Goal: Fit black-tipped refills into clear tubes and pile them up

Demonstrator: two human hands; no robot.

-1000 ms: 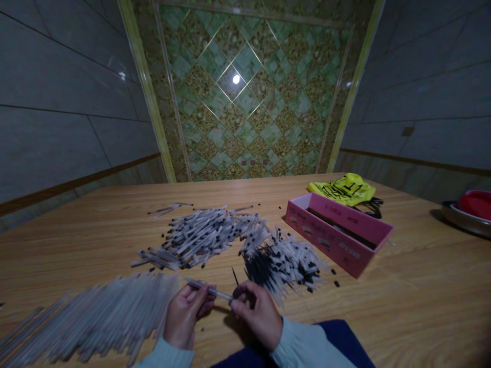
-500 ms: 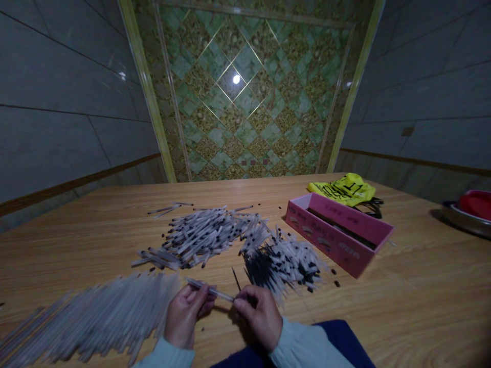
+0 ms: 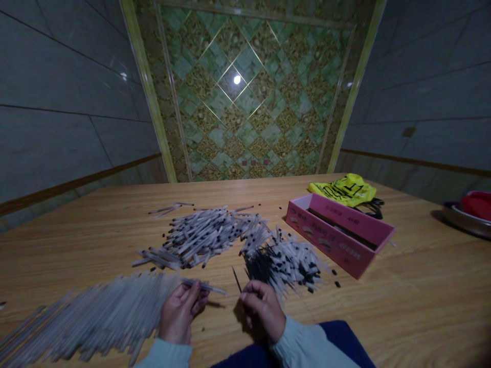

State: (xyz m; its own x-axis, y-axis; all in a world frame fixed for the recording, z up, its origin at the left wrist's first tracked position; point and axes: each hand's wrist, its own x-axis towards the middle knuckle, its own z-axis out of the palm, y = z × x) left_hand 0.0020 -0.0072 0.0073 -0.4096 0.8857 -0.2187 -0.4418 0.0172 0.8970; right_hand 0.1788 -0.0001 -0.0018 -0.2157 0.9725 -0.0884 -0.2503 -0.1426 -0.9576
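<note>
My left hand (image 3: 179, 311) is closed in a pinch around a slim translucent pen (image 3: 215, 290), whose right end sticks out past the fingertips. To its right, my right hand (image 3: 264, 309) has its fingers curled together, and a thin dark pointed stick (image 3: 236, 278) rises from the fingertips; its lower end is hidden. The hands are apart. Beside my left hand lies a wide row of clear tubes (image 3: 103, 317). Just beyond my right hand is a heap of short whitish pieces with black ends (image 3: 299, 258), with thin black pieces (image 3: 259, 266) on its left side.
A pile of pens with black ends (image 3: 207, 232) covers the middle of the wooden table (image 3: 414, 306). At right stands an open pink box (image 3: 326, 235), with a yellow bag (image 3: 345, 190) behind it. A metal basin holding something red (image 3: 475, 207) is at the far right.
My hands have moved apart. The pen's right end, earlier at my right fingertips, now sticks out free from my left hand, which has shifted slightly left.
</note>
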